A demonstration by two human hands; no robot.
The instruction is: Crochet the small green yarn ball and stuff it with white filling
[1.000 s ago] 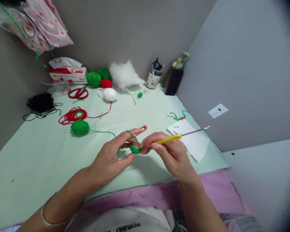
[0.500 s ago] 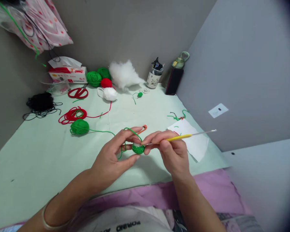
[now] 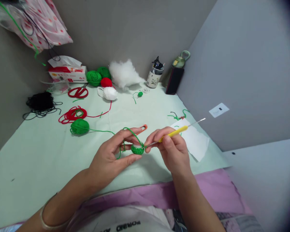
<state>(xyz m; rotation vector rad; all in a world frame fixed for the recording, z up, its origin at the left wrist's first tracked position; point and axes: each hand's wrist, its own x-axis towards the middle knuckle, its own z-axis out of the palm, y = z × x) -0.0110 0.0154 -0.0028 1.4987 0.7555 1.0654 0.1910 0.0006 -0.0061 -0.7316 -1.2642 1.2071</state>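
My left hand (image 3: 111, 153) pinches a small round green crochet piece (image 3: 137, 149) with white stuffing showing at its top. Green yarn loops over the left index finger and runs back to a green yarn ball (image 3: 79, 126) on the table. An orange stitch marker (image 3: 143, 128) sticks up beside the left fingertips. Wrapped in my right hand (image 3: 172, 145) is a double-ended crochet hook with a yellow grip (image 3: 175, 132). Its near tip meets the right edge of the green piece; the far metal end points up and right.
Red-handled scissors (image 3: 78, 92), red yarn (image 3: 73, 115), black yarn (image 3: 41, 102) and a tissue pack (image 3: 70, 73) lie at the left. White stuffing (image 3: 125, 74), a pen cup (image 3: 154, 77) and a bottle (image 3: 180, 61) stand at the back. White paper (image 3: 198, 145) lies right.
My right hand has turned the hook, so its far end now points more steeply upward and sits further left. The left hand keeps its hold, with the green piece slightly tilted.
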